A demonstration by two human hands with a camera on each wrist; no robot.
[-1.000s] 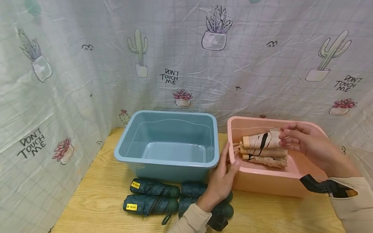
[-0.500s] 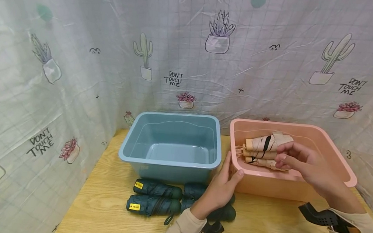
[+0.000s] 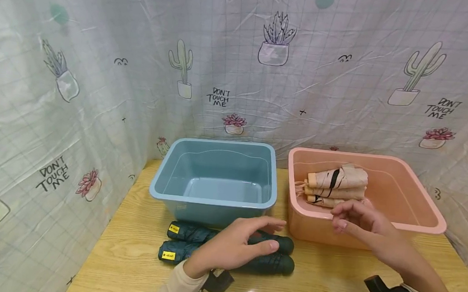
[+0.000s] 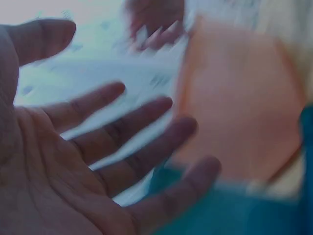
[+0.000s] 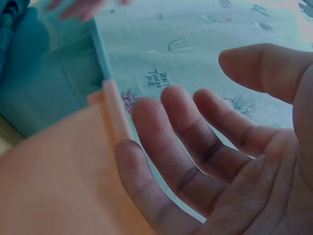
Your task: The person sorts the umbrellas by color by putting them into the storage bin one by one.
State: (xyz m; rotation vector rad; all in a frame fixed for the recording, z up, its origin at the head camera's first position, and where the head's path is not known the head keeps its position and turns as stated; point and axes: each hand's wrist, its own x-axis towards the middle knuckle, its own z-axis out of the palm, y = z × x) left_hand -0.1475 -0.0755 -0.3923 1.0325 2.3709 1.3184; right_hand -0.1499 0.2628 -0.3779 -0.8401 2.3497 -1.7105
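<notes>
My left hand (image 3: 235,243) is over the folded dark teal umbrellas (image 3: 174,252) on the table, hiding the middle of them. Its fingers are spread and hold nothing, as the left wrist view confirms. In front of the pink bin (image 3: 436,224), my right hand (image 3: 370,230) overlaps the front rim in the head view, fingers loosely bent around nothing. Several folded beige umbrellas (image 3: 339,179) with black markings lie stacked at the left inside that bin. The dark umbrellas lie in two rows, with yellow labels (image 3: 168,255) at their left ends.
A blue bin (image 3: 212,202) with nothing inside stands left of the pink one, a narrow gap between them. Behind both hangs a curtain (image 3: 241,63) printed with cacti, which also runs along the left side. The wooden table (image 3: 124,257) extends toward me.
My left hand has let go of the pink bin's left rim and moved left over the dark umbrellas. My right hand has drawn back from the beige umbrellas toward the bin's front.
</notes>
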